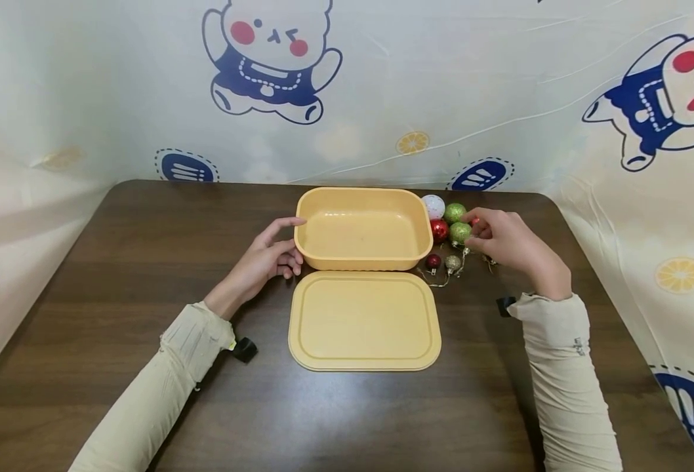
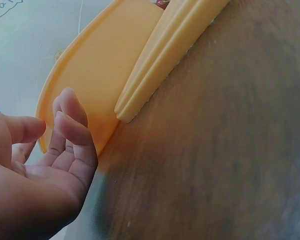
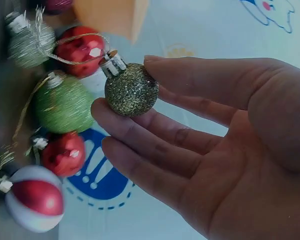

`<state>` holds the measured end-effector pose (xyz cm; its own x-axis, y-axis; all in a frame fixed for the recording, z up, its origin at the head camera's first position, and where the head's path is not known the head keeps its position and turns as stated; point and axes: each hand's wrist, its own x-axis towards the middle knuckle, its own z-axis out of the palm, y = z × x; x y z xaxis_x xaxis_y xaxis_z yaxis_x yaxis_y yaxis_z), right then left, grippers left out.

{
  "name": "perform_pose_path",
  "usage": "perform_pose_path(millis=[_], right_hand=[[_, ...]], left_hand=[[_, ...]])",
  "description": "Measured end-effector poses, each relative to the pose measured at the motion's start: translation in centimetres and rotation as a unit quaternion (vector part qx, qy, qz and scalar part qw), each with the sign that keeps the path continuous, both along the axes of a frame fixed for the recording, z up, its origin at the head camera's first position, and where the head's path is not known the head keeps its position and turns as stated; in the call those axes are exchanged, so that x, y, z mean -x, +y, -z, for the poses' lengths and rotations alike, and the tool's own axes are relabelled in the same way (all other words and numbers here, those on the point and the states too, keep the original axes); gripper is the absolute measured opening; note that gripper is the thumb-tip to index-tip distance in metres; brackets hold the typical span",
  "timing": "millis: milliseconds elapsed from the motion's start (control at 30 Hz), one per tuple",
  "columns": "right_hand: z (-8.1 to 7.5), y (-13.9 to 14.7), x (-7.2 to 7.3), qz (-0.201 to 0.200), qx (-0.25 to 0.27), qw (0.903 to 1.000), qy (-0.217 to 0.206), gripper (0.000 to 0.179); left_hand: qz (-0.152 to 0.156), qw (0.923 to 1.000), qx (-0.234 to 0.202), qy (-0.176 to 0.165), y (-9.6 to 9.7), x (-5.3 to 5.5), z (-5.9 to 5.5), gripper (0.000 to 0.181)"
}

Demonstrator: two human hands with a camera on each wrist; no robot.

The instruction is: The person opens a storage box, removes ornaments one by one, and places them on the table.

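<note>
My left hand (image 1: 267,252) is at the left end of a yellow rectangular container (image 1: 363,265), with a fingertip over the rim and other fingers curled outside the wall. In the left wrist view the left hand (image 2: 55,160) stands close to the container's yellow wall (image 2: 97,60). My right hand (image 1: 509,239) is over a group of Christmas balls to the container's right. In the right wrist view the right hand (image 3: 205,125) pinches a small gold glitter Christmas ball (image 3: 132,90) between thumb and fingers. The head view hides this ball.
A yellow lid (image 1: 365,321) lies flat in front of the container. Beside the container are a white ball (image 1: 433,206), green balls (image 1: 455,213), a red ball (image 1: 439,229), a small dark red ball (image 1: 433,261) and a small gold ball (image 1: 452,263). A patterned curtain (image 1: 370,85) hangs behind the table.
</note>
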<state>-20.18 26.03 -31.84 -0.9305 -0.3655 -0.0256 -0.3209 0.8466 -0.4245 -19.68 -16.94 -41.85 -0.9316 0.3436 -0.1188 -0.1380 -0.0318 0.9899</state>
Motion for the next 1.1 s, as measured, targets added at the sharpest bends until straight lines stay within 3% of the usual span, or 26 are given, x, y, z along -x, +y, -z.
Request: perform_pose_path(millis=[233, 533, 1100], right_hand=[[1.7, 0.8, 0.3, 0.004, -0.014, 0.9992, -0.038, 0.034], [3.9, 0.9, 0.9, 0.005, -0.023, 0.9985, -0.05, 0.034], [4.7, 0.6, 1.2, -0.003, -0.012, 0.9977, -0.067, 0.034]], left_hand=[[-0.003, 1.0, 0.004, 0.002, -0.3, -0.1, 0.0, 0.04], [-0.002, 1.0, -0.002, -0.006, -0.1, 0.1, 0.1, 0.04], [-0.004, 1.0, 0.003, -0.007, 0.0, 0.1, 0.0, 0.04]])
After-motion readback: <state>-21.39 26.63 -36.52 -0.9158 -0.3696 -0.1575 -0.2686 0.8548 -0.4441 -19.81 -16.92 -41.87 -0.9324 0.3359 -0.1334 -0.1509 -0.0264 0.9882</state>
